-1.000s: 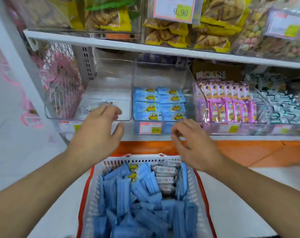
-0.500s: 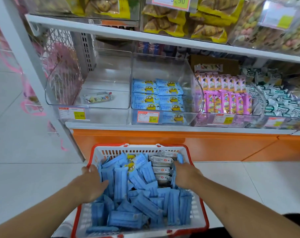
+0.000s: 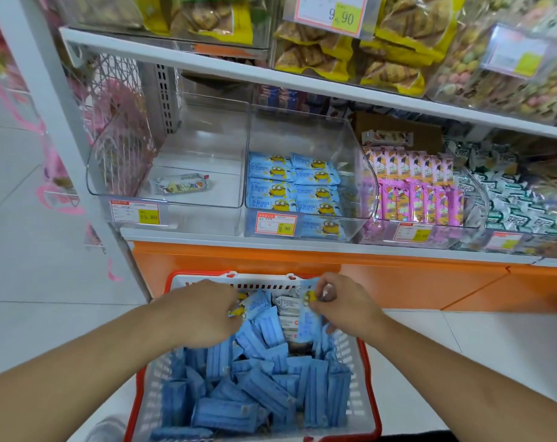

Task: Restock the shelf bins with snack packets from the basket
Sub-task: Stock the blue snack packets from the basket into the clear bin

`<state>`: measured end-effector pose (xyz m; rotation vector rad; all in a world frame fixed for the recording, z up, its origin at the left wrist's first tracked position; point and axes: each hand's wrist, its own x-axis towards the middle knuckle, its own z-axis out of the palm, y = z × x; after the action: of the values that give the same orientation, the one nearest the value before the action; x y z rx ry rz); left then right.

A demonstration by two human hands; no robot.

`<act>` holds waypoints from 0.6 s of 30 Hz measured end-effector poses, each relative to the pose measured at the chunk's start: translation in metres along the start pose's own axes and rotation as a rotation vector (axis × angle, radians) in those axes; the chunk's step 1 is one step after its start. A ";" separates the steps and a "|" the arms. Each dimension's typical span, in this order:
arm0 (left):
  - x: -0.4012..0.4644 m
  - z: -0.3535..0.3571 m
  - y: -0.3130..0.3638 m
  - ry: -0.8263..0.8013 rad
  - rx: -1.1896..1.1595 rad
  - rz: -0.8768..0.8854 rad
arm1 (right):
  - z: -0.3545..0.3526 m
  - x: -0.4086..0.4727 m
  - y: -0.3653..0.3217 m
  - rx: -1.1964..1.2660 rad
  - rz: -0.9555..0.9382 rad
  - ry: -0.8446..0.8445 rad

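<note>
Head view: the basket, white with a red rim, sits at lower centre, heaped with blue snack packets; the right hand pinches one blue packet upright above its far right corner, and the left hand has its fingers curled into the pile at the far left, though what they grip cannot be told. At mid-frame, the centre bin holds rows of matching blue packets, while the clear bin left of it holds a single packet.

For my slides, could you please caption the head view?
Both hands in the basket: right hand lifting a blue packet, left hand reaching among others below half-stocked bins.
</note>
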<state>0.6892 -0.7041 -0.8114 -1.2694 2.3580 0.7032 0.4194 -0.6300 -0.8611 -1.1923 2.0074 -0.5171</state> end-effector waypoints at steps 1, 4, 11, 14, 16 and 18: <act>-0.003 -0.005 0.007 0.034 -0.048 0.037 | -0.005 -0.009 -0.016 0.101 -0.023 -0.037; -0.008 -0.016 0.028 0.071 -0.344 0.100 | -0.014 -0.038 -0.056 0.347 -0.111 -0.063; -0.005 -0.042 0.045 0.177 -1.092 0.151 | -0.025 -0.053 -0.092 0.396 -0.209 0.090; 0.002 -0.059 0.036 0.270 -0.984 0.164 | -0.045 -0.049 -0.090 -0.160 -0.515 0.291; 0.007 -0.069 0.034 0.292 -0.909 0.196 | -0.054 -0.051 -0.093 -0.431 -0.709 0.345; 0.008 -0.076 0.038 0.283 -0.861 0.222 | -0.057 -0.048 -0.096 -0.505 -0.794 0.304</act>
<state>0.6463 -0.7362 -0.7445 -1.4893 2.5213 1.8583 0.4462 -0.6361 -0.7423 -2.3747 1.9023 -0.6049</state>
